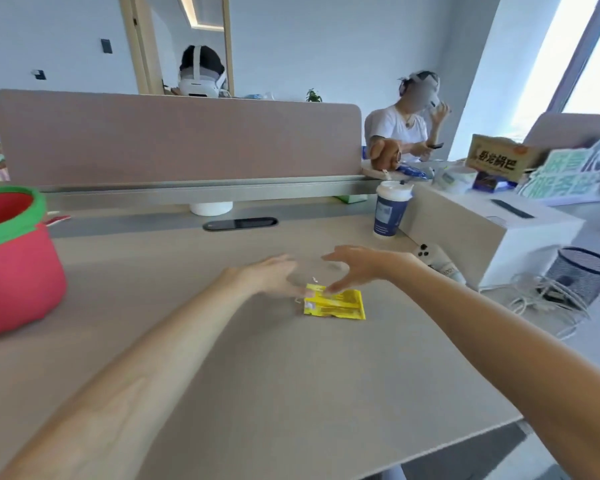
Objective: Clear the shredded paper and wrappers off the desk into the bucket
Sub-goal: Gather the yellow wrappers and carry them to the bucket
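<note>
A yellow wrapper (336, 303) lies flat on the desk (291, 375) near its middle. My left hand (272, 277) is spread open just left of it, fingertips at the wrapper's top left corner. My right hand (355, 268) arches over the wrapper's upper edge with fingers apart, fingertips touching or almost touching it. A tiny white paper scrap (314, 279) lies between the two hands. The red bucket (18, 268) with a green rim stands at the desk's left edge, well apart from both hands.
A blue and white lidded cup (390, 209) stands at the back right, next to a white box (492, 233). A pink divider (177, 136) closes the far side. A white controller (440, 261) lies by the box. A mesh bin (580, 275) and cables sit on the floor at right. Two people sit beyond.
</note>
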`<state>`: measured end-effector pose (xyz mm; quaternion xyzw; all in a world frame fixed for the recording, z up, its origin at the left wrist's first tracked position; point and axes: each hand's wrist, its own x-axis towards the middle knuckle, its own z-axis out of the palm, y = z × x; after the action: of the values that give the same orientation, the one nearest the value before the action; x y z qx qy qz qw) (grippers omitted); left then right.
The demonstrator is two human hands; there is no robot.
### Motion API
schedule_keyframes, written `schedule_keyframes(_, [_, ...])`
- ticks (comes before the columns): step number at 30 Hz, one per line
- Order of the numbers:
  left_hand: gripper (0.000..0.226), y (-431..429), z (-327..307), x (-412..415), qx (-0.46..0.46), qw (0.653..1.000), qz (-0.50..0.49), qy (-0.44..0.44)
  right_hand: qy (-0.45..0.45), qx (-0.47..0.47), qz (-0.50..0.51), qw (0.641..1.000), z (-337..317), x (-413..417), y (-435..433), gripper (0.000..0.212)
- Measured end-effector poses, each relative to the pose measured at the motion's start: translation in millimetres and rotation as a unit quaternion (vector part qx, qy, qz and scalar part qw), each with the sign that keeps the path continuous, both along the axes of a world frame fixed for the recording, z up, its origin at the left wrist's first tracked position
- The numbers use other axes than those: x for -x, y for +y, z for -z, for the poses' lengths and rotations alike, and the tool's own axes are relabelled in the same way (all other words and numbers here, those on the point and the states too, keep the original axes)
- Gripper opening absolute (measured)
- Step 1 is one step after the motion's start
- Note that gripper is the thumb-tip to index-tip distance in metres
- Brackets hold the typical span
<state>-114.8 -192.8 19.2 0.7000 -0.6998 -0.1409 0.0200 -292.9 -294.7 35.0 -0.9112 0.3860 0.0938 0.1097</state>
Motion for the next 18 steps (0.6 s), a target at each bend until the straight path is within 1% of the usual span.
schedule_keyframes(2, [0.081,-12,12,12,-0.037,0.999,0.010,0.006,0.030,-0.033,0.019,0.999,11,16,-8,0.111])
schedule_keyframes(4, [0.084,-22,23,18,-0.055,0.998,0.014,0.015,0.056,-0.047,0.012,0.997,22,25,-16,0.121])
schedule_keyframes(7, [0.087,-35,34,15,-0.060,0.998,0.025,0.027,0.066,-0.049,-0.005,0.997,37,27,-25,0.124])
schedule_keyframes(9, [0.080,-40,39,10,-0.050,0.998,0.024,0.029,0.051,-0.044,-0.013,0.998,45,22,-29,0.123])
schedule_keyframes(11, [0.064,-46,43,4,-0.036,0.998,0.016,0.044,0.029,-0.034,-0.023,0.999,49,17,-33,0.115])
schedule_keyframes(13, [0.045,-49,45,-3,-0.029,0.995,-0.001,0.095,0.008,-0.008,-0.040,0.999,53,10,-40,0.100])
schedule_keyframes(14, [0.042,-49,45,-8,-0.035,0.993,-0.006,0.112,-0.012,0.001,-0.047,0.999,55,8,-44,0.093])
schedule_keyframes(16, [0.050,-49,43,-19,-0.052,0.992,0.001,0.117,-0.061,0.010,-0.053,0.997,56,8,-48,0.081])
schedule_keyframes(18, [0.061,-49,43,-26,-0.053,0.993,0.008,0.110,-0.082,0.023,-0.075,0.993,54,12,-46,0.060])
